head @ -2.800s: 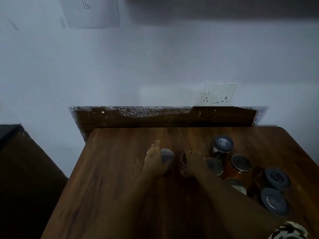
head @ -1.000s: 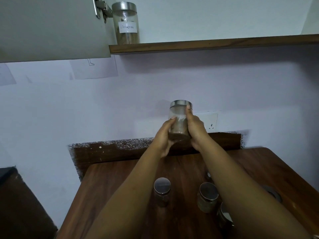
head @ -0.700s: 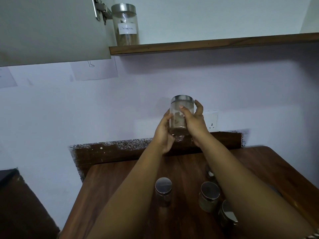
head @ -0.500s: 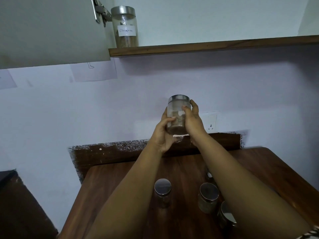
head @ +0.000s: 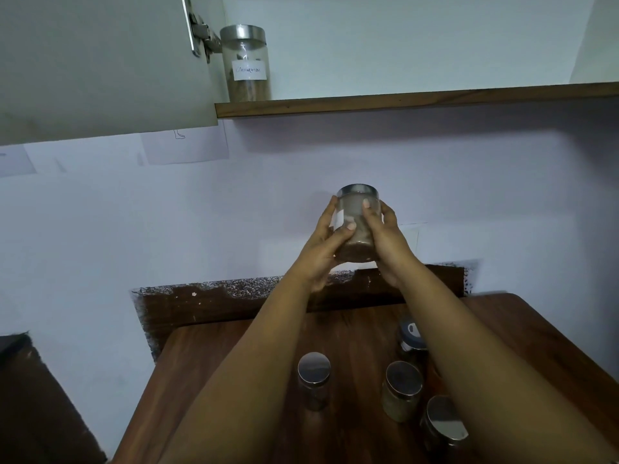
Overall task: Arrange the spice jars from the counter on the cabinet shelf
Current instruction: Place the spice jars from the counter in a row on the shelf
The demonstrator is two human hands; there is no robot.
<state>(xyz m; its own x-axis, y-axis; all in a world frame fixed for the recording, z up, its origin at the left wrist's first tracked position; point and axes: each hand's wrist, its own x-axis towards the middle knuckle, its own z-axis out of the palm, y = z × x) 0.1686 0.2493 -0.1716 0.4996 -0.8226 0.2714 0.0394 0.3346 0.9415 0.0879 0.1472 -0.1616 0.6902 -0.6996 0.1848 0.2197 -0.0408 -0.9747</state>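
Spice jar (head: pixel 357 226): upright, raised above the counter, below the shelf
Cabinet door (head: pixel 100 61): open, upper left
Shelf (head: pixel 415 99): labelled jar (head: pixel 246 63) at left end
Left hand (head: pixel 323 249): fingers curled round jar
Right hand (head: pixel 385 239): fingers wrapped round jar
Counter (head: pixel 207 370): dark wood, four lidded jars standing

You stand in a home kitchen: a labelled spice jar (head: pixel 245 61) on the cabinet shelf (head: pixel 415 101), lidded jars (head: pixel 402 390) on the wooden counter (head: pixel 207 373).

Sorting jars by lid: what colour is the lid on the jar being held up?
Shiny silver metal lid, on the held jar; the head view shows it.
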